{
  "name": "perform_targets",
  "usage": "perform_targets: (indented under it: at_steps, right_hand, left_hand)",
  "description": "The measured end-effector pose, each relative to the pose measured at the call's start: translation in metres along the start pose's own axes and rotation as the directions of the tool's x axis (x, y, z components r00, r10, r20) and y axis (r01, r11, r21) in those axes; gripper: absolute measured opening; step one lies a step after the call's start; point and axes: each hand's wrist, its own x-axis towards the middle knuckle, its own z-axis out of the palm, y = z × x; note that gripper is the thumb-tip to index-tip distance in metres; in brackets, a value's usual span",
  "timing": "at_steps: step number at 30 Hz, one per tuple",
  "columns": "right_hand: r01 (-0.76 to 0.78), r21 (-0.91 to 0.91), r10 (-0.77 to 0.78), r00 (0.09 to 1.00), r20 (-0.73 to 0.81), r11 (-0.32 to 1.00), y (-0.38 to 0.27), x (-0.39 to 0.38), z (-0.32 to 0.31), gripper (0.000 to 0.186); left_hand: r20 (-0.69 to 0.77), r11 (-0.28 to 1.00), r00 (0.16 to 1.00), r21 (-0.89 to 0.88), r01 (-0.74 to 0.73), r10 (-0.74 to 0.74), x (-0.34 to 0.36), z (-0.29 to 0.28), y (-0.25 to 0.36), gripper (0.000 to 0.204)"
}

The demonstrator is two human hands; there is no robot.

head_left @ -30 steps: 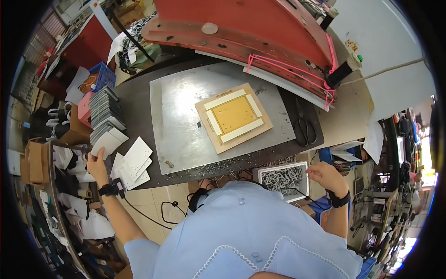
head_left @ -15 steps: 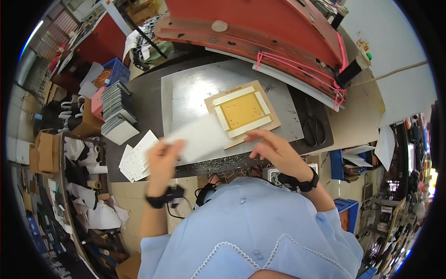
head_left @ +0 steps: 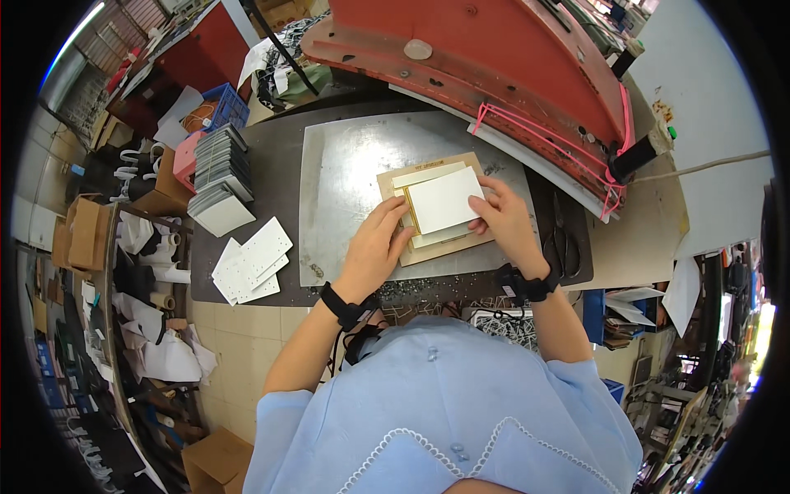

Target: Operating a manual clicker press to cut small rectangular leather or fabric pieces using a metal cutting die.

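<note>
On the wooden die board (head_left: 436, 247), both hands' grips, left hand (head_left: 377, 247) and right hand (head_left: 508, 222), pinch a white card (head_left: 443, 200).

A dark counter (head_left: 280, 177) carries the work, its front edge running along the tiled floor (head_left: 239, 329). A large grey metal plate (head_left: 346, 198) lies flat on its middle. On the plate rests a brown wooden die board (head_left: 448, 247), with a white card (head_left: 444, 200) laid on top of it. To the left of the plate, a loose fan of white punched cards (head_left: 251, 259) lies near the front edge. Further back on the left stands a tall stack of grey cards (head_left: 220, 177). A pair of dark scissors (head_left: 561, 235) lies right of the plate.
</note>
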Motion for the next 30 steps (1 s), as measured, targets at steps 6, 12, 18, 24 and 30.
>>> perform_targets:
  at_steps: [6, 12, 18, 24, 30]
  right_hand:
    - [0.001, -0.099, 0.000, 1.000, 0.002, 0.995, 0.002, 0.003, 0.009, 0.043]
    - [0.161, -0.711, -0.285, 0.957, -0.057, 0.684, -0.001, -0.003, 0.011, 0.041]
    - [0.453, -0.826, -0.601, 0.778, 0.182, 0.336, 0.013, 0.003, 0.012, 0.034]
    - [0.467, -0.846, -0.550, 0.791, 0.268, 0.259, 0.010, 0.001, 0.011, 0.030]
    - [0.392, -0.739, -0.750, 0.621, -0.227, 0.548, -0.039, -0.007, -0.034, 0.036]
  left_hand:
    - [0.014, 0.992, 0.999, 0.114, -0.050, 0.048, 0.005, 0.000, 0.002, 0.037]
    - [0.042, 0.951, 0.987, 0.266, -0.160, 0.155, 0.013, 0.007, -0.004, 0.034]
    - [0.057, 0.938, 0.985, 0.302, -0.173, 0.163, 0.016, 0.009, -0.003, 0.033]
    - [0.085, 0.958, 0.985, 0.235, -0.164, 0.148, 0.017, 0.005, -0.006, 0.034]
    - [-0.114, 0.995, 0.990, 0.065, -0.075, 0.082, 0.010, -0.024, 0.002, 0.037]
